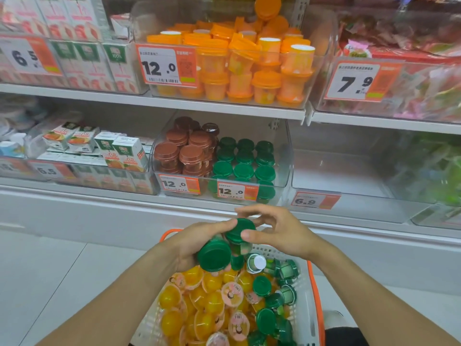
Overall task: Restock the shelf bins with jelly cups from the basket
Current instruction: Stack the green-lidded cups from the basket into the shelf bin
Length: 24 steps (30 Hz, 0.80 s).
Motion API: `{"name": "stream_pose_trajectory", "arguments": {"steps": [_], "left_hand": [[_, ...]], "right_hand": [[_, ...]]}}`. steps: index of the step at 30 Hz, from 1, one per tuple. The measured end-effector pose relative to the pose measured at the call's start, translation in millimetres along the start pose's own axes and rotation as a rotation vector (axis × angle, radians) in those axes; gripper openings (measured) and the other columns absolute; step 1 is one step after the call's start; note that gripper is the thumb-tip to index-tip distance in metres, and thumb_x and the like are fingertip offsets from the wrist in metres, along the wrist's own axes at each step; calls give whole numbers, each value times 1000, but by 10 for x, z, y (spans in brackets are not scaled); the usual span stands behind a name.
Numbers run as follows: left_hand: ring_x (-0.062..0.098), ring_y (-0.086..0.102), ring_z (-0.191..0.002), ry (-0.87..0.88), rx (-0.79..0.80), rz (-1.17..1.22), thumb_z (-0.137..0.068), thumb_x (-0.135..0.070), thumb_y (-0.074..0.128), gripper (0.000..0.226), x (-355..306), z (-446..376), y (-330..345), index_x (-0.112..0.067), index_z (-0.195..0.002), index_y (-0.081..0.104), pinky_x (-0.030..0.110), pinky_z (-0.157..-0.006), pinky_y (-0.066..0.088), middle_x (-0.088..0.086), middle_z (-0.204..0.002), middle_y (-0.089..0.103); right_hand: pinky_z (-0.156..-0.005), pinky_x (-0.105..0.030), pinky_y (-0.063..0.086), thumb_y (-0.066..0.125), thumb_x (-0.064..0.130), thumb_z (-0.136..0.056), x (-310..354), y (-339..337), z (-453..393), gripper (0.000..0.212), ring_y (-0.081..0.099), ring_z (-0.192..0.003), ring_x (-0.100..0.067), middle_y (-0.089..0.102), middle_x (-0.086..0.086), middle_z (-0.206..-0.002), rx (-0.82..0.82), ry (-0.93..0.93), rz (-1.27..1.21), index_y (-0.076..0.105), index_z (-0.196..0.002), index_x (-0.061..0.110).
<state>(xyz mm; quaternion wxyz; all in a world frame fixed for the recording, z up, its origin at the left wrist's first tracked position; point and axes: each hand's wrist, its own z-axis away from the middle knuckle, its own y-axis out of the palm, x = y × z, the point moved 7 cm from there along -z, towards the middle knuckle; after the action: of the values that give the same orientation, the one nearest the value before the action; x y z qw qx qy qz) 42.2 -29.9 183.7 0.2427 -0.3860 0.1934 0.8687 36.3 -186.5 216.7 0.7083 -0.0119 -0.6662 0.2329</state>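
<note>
From the head camera, both hands are raised above the basket [313, 290], which sits below the shelves. The left hand [197, 242] curls round one green-lidded jelly cup [214, 254], its lid facing the camera. The right hand [275, 231] pinches a second green-lidded cup [240, 231] between thumb and fingertips, and the left fingertips touch that lid as well. The two cups touch each other.

The basket is white mesh with an orange rim. On its left side lie many small yellow jelly cups [199, 308], too heaped to count; on the right lie about ten green-lidded cups [270, 303], some on their sides.

On the lower shelf one clear bin [284, 156] holds brown-lidded cups [184, 148] on the left, about seven lids visible, and green-lidded cups in three columns [244, 161] on the right. Two price tags [208, 187] reading 12.0 hang on its front. The bin above holds a pile of orange cups [247, 63].
</note>
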Motion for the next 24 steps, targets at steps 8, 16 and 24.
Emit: {"name": "stream_pose_trajectory", "arguments": {"steps": [8,16,24], "left_hand": [[31,65,-66,-23,21,212,-92,-57,54,64,10,-3,-2,-2,-123,59,29,-47,49,21,-107,72],[27,65,-67,165,89,389,-92,-48,54,45,-193,60,101,-16,-116,74,29,-50,50,18,-107,71],[33,69,-78,285,-152,258,-79,-46,71,60,-182,23,-33,-6,-123,63,34,-60,53,20,-114,70]], "right_hand": [[-93,-41,53,79,17,-82,-32,-99,-54,60,59,-121,-36,58,-19,-137,63,-84,-636,53,-133,-1],[-102,-45,50,70,16,-85,15,-85,-101,57,55,-126,-37,57,-20,-137,49,-72,-675,52,-135,-4],[-74,-31,56,71,31,-81,67,-137,-85,38,69,-91,-19,75,-6,-105,-272,-27,-284,73,-112,11]]}}
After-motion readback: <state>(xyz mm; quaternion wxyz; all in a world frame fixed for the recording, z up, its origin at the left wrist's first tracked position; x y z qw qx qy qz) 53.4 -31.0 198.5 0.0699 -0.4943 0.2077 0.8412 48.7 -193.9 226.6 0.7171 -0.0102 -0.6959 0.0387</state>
